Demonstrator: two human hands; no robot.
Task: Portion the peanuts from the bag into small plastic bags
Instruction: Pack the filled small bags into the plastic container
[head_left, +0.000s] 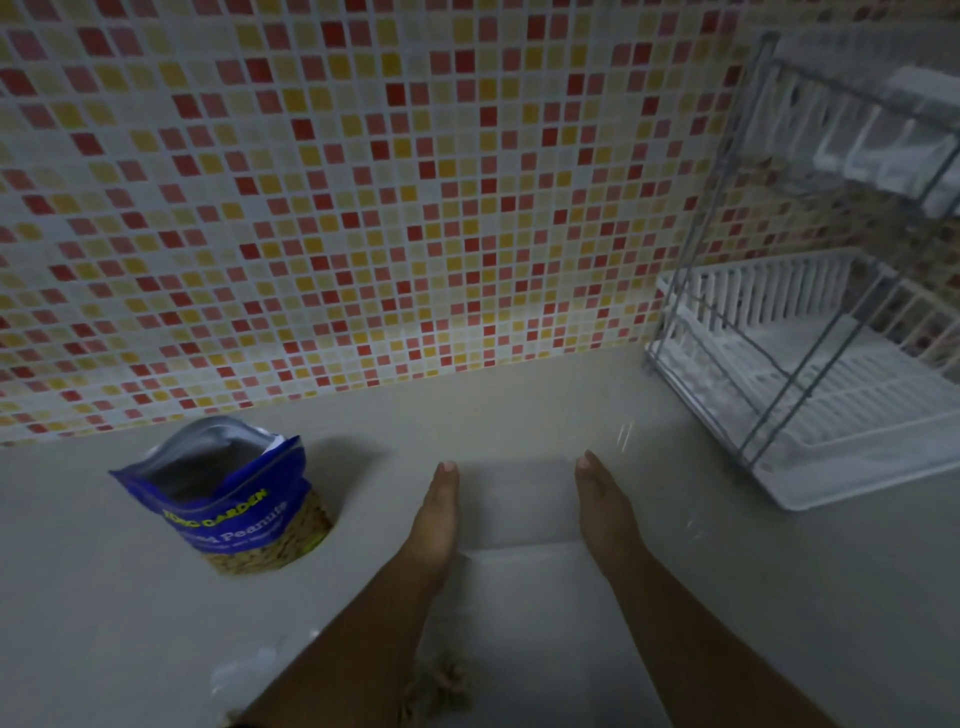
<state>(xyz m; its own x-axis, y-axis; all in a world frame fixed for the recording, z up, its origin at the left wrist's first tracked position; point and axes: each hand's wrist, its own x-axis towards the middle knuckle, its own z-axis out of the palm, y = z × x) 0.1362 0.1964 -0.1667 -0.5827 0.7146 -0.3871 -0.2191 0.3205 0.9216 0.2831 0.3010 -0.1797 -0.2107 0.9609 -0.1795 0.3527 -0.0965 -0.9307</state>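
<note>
**Peanut bag standing open; both hands laid straight beside clear plastic**

- Peanut bag (234, 499): blue pouch with yellow and white lettering, upright on the surface (104, 597), left of the hands and near the wall. The top gapes open and shows a silver lining. Peanuts show through the clear lower part.
- Left hand (434, 519): fingers straight and pressed together, seen edge-on, tips pointing toward the wall. It grips nothing.
- Right hand (605, 506): same posture, fingers straight and together, parallel to the left hand with a gap between them. It grips nothing.
- Clear plastic (517, 506): faint, near-transparent rectangle lying in the gap between the hands. Its side edges run along their inner sides, but contact cannot be told. It is too faint to tell whether it is a bag.
- Peanut heap (439, 688): small tan cluster at the bottom edge, just beside the left forearm. Any wrapping is indistinct.
- Dish rack (810, 364): white slatted tray under a grey wire frame, on the surface at far right, well apart from the right hand.
- Tiled wall (363, 208): mosaic of red, orange, yellow and white squares behind everything.
</note>
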